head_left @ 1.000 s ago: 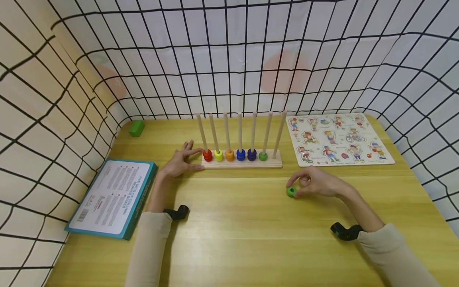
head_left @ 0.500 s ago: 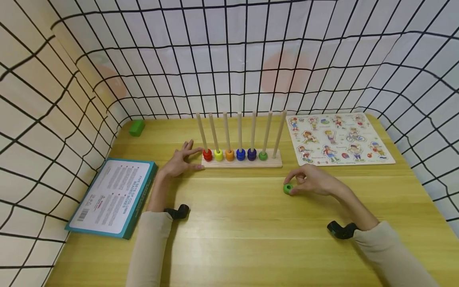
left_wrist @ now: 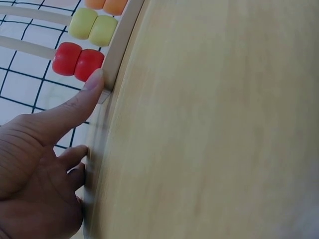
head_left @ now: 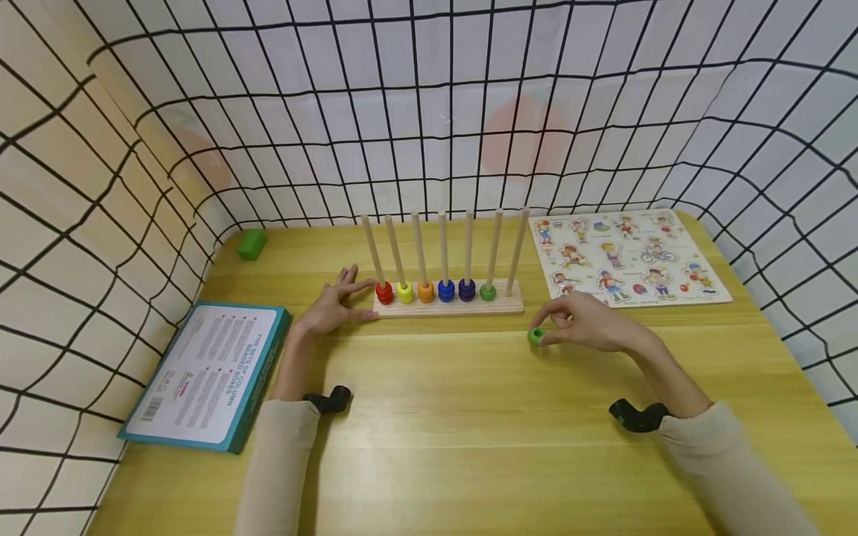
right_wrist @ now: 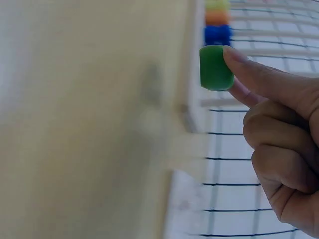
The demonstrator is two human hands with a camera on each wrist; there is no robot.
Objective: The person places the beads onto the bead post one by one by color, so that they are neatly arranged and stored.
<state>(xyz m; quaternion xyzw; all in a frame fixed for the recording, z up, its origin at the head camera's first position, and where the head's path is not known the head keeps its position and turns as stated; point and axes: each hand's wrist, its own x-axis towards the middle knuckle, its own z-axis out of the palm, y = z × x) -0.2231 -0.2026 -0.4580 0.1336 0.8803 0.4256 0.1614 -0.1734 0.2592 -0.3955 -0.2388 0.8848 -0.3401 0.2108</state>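
A wooden bead stand (head_left: 447,307) with a row of upright rods stands on the table. Red (head_left: 384,293), yellow (head_left: 405,292), orange (head_left: 425,292), blue (head_left: 446,291), purple (head_left: 467,290) and green (head_left: 488,292) beads sit low on separate rods; the rightmost rod is bare. My left hand (head_left: 328,307) touches the stand's left end, thumb at the front corner and index finger towards the back, both fairly straight. Just off the stand's right end, my right hand (head_left: 586,320) pinches a loose green bead (right_wrist: 215,68) between thumb and index finger, its hole visible in the head view.
A teal-edged box (head_left: 204,376) lies at the left. Behind it, a green block (head_left: 252,244) sits near the back left corner. A picture puzzle board (head_left: 630,257) lies at the back right, beside my right hand. Black netting (head_left: 415,138) surrounds the back and sides.
My right hand has carried the green bead a little left and away from me, nearer the stand's right end. My left hand stays at the stand's left end. The head view has shifted slightly.
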